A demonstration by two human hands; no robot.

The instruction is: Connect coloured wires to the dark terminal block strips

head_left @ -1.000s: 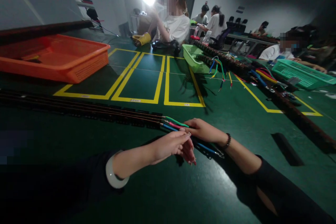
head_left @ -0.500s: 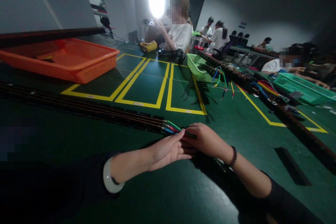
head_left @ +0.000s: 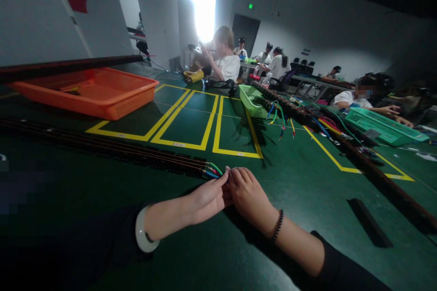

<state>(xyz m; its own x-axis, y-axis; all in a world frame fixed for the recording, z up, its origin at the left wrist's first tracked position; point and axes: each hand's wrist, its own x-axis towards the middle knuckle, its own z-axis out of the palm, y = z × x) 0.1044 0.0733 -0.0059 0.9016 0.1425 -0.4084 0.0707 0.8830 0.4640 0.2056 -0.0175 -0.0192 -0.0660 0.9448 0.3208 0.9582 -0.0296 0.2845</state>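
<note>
Green, red and blue wires come out of the end of a long black cable chain lying across the green table. My left hand is closed around these wires, thumb on top, just past the chain's end. Right against it, my right hand is closed over the wires too, its back towards me and its fingertips hidden. The loose wire ends are covered by my hands. Thin brown wires run along the chain to metal tips at the coloured wires.
An orange basket stands at the left, a light green basket and a teal basket farther right. Another cable chain with loose wires crosses the right side. A black strip lies nearer. Several people sit beyond.
My right hand has shifted left and turned its back towards me, closing against my left hand over the wires. The camera has tilted up a little.
</note>
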